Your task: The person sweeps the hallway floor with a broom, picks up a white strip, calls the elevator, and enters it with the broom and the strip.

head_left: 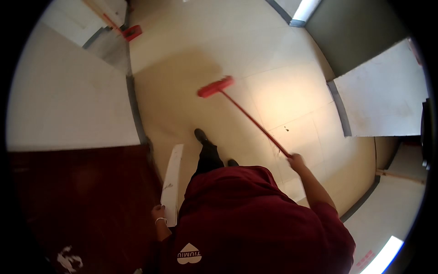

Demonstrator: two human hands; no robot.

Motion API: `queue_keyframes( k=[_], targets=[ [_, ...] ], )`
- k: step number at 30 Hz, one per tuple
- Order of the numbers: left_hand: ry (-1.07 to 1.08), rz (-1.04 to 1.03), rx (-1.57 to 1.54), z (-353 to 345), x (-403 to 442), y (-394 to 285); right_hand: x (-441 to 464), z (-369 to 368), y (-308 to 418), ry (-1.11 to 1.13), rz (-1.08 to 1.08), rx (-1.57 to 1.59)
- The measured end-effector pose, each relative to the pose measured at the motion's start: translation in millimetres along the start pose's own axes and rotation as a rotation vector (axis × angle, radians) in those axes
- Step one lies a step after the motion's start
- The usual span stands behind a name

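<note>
My right hand (296, 162) is closed round the long red handle of a broom (214, 86). The broom's red head is out in front of me, over the pale floor, and its bristles look a little blurred. Down by my left side, my left hand (158, 213), with a white band at the wrist, grips the edge of a long white flat strip of board (172, 180). A dark smudge or mark shows on the strip's face. Some of the left fingers are hidden behind it.
A red dustpan (132, 33) with a long handle stands by the far left wall. Small dark debris (286, 129) lies on the tiled floor (255, 50). A dark red surface (91, 196) is at my left, and white walls with grey skirting line both sides.
</note>
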State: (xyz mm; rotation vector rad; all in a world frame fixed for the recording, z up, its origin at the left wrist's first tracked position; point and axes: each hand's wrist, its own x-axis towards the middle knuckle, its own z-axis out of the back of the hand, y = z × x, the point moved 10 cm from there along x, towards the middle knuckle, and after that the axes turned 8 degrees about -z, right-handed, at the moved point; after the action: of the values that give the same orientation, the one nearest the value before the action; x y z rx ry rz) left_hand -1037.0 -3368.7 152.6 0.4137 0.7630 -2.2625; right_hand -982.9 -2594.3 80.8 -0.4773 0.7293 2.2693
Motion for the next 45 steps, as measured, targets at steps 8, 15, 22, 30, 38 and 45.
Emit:
queue_keyframes(
  k=[8,15,22,30,38,45],
  targets=[
    [0.071,-0.106,0.052,12.9,118.8,-136.2,150.0,-67.9,321.9,0.258,0.002,-0.126],
    [0.117,-0.178,0.0,14.5,222.7,-175.7,135.2,-49.1,169.3,0.282,-0.326,-0.298],
    [0.069,-0.163,0.059,15.7,267.9,-253.3,-42.7,77.1,40.7,0.156,-0.691,-0.383],
    [0.089,-0.23,0.107,-7.8,320.1,-369.8,55.6,35.6,148.9,0.052,-0.665,0.159],
    [0.058,-0.194,0.244,-33.3,379.6,-489.3,472.5,85.0,345.1,-0.014,-0.517,0.357],
    [0.051,-0.125,0.361,-14.2,397.5,-537.5,700.0,151.4,481.5,0.149,-0.5,0.707]
  ],
)
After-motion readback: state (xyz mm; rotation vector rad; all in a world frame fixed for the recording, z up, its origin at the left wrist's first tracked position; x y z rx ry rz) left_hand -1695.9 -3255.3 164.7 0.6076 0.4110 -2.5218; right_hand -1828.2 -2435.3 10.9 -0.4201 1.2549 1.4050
